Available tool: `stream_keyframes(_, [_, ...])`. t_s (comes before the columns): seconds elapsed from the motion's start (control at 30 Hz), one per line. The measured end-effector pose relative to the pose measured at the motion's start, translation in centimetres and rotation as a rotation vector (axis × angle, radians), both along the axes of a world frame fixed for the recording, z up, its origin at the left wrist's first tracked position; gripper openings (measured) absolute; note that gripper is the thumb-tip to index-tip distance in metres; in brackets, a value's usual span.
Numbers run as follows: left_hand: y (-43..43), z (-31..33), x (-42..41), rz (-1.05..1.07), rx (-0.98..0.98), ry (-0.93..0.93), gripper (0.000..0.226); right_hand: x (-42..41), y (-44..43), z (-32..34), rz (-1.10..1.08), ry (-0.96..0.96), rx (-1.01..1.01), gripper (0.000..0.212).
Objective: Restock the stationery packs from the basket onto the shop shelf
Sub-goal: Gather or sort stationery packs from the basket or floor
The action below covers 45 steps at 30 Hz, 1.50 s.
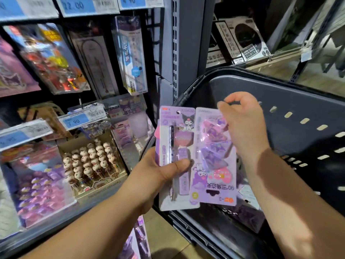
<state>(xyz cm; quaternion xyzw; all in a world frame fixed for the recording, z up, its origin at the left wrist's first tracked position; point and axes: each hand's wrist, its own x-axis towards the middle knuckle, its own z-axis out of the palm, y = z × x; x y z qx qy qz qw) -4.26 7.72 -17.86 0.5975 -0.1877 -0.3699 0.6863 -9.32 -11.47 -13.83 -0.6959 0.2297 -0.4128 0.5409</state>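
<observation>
Gripping pen pack [174, 137] low down in left hand [158, 172], thumb across its front. Pinching upside-down clip pack [212, 165] by its top right corner in right hand [242, 124]. Holding both over left rim of basket [280, 85], just beside shelf [46, 232].

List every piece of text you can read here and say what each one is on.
"22.00": left top tag
"4 90": right top tag
"7 90": lower tag
"不易断": blue pack
"90°三角边夹", upside down: clip pack
Too blurred to read: the barcodes, the small print on the pen pack, and the labels on the boxes.
</observation>
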Motion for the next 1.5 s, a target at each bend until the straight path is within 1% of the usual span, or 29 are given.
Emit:
stream_keyframes(0.1, [-0.7, 0.1, -0.4, -0.042, 0.005, 0.060, 0.059, 0.5, 0.9, -0.5, -0.022, -0.021, -0.059, 0.021])
stream_keyframes(0.2, [-1.1, -0.2, -0.4, -0.058, 0.007, 0.071, 0.047, 0.9, 1.3, -1.2, -0.049, -0.028, -0.129, 0.025])
stream_keyframes(0.23, [-1.2, -0.2, -0.5, -0.087, -0.010, 0.091, 0.048, 1.1, 1.3, -1.4, -0.059, -0.022, -0.144, 0.027])
stream_keyframes(0.33, [-1.3, -0.4, -0.7, -0.207, -0.032, 0.081, 0.067, 1.3, 1.6, -1.9, -0.079, 0.015, -0.173, 0.028])
stream_keyframes(0.37, [-1.5, -0.6, -0.8, -0.218, -0.024, 0.074, 0.067, 1.4, 1.8, -2.2, -0.084, 0.033, -0.175, 0.028])
stream_keyframes(0.4, [-1.6, -0.7, -0.9, -0.233, -0.019, 0.075, 0.060, 1.5, 2.0, -2.4, -0.089, 0.051, -0.175, 0.028])
stream_keyframes(0.47, [-2.1, -0.7, -1.2, -0.265, -0.025, 0.100, 0.032, 1.6, 2.4, -3.0, -0.104, 0.095, -0.177, 0.030])
stream_keyframes(0.5, [-2.3, -0.6, -1.3, -0.259, -0.017, 0.119, 0.027, 1.6, 2.5, -3.3, -0.101, 0.099, -0.165, 0.031])
stream_keyframes(0.57, [-2.6, -0.6, -1.2, -0.220, -0.003, 0.151, 0.036, 1.8, 2.0, -4.0, -0.089, 0.070, -0.051, 0.030])
stream_keyframes(0.63, [-2.9, -0.6, -0.9, -0.137, 0.014, 0.164, 0.063, 2.0, 0.2, -5.3, -0.105, 0.051, 0.169, 0.022])
stream_keyframes(0.67, [-3.0, -0.5, -0.7, -0.094, 0.016, 0.156, 0.068, 2.1, -1.3, -6.8, -0.125, 0.085, 0.258, 0.019])
stream_keyframes(0.7, [-3.0, -0.5, -0.5, -0.066, 0.016, 0.134, 0.064, 1.9, -2.9, -8.6, -0.144, 0.169, 0.283, 0.020])
stream_keyframes(0.77, [-2.9, -0.5, -0.2, -0.063, 0.038, 0.088, 0.057, 0.7, -6.3, -13.1, -0.160, 0.452, 0.200, 0.034])
stream_keyframes(0.83, [-2.6, -0.6, -0.1, -0.062, 0.059, 0.082, 0.061, -1.5, -9.4, -18.0, -0.149, 0.772, 0.122, 0.040])
stream_keyframes(0.87, [-2.6, -0.7, -0.1, -0.066, 0.064, 0.082, 0.062, -2.7, -10.6, -20.1, -0.120, 0.911, 0.083, 0.040])
stream_keyframes(0.9, [-2.5, -0.7, 0.0, -0.072, 0.068, 0.080, 0.061, -3.9, -11.5, -21.6, -0.075, 1.025, 0.047, 0.034])
stream_keyframes(0.93, [-2.4, -0.7, 0.0, -0.080, 0.070, 0.076, 0.058, -5.0, -11.8, -22.4, -0.039, 1.095, 0.053, 0.020])
stream_keyframes(0.97, [-2.4, -0.7, 0.0, -0.091, 0.065, 0.075, 0.055, -5.9, -12.2, -23.3, -0.023, 1.111, 0.075, 0.019])
stream_keyframes(1.0, [-2.4, -0.6, 0.0, -0.103, 0.058, 0.073, 0.051, -6.4, -12.5, -23.8, -0.021, 1.120, 0.112, 0.042])
stream_keyframes(1.03, [-2.4, -0.6, 0.0, -0.120, 0.049, 0.074, 0.047, -6.7, -12.5, -24.2, -0.012, 1.115, 0.137, 0.057])
stream_keyframes(1.07, [-2.4, -0.5, -0.1, -0.134, 0.041, 0.073, 0.043, -6.7, -12.3, -24.2, 0.017, 1.115, 0.148, 0.065])
stream_keyframes(1.13, [-2.3, -0.4, -0.2, -0.154, 0.027, 0.080, 0.033, -6.3, -12.0, -24.5, 0.067, 1.134, 0.146, 0.070])
stream_keyframes(1.2, [-2.3, -0.4, -0.2, -0.157, 0.017, 0.092, 0.030, -5.6, -11.7, -24.6, 0.059, 1.147, 0.134, 0.068])
stream_keyframes(1.23, [-2.3, -0.4, -0.2, -0.159, 0.013, 0.093, 0.031, -5.2, -11.5, -24.6, 0.021, 1.158, 0.110, 0.062])
stream_keyframes(1.3, [-2.3, -0.4, -0.1, -0.161, 0.009, 0.090, 0.032, -4.3, -11.1, -24.7, -0.058, 1.254, 0.016, 0.047])
stream_keyframes(1.37, [-2.2, -0.4, -0.1, -0.162, 0.014, 0.092, 0.031, -3.7, -10.8, -24.6, -0.027, 1.362, -0.097, 0.036])
stream_keyframes(1.4, [-2.2, -0.4, -0.1, -0.163, 0.016, 0.091, 0.031, -3.5, -10.7, -24.6, 0.016, 1.346, -0.114, 0.035])
stream_keyframes(1.47, [-2.1, -0.4, 0.0, -0.162, 0.015, 0.097, 0.033, -3.3, -10.7, -24.6, 0.089, 1.217, -0.020, 0.036])
stream_keyframes(1.5, [-2.1, -0.4, 0.0, -0.160, 0.015, 0.101, 0.033, -3.3, -10.9, -24.6, 0.104, 1.186, 0.002, 0.033])
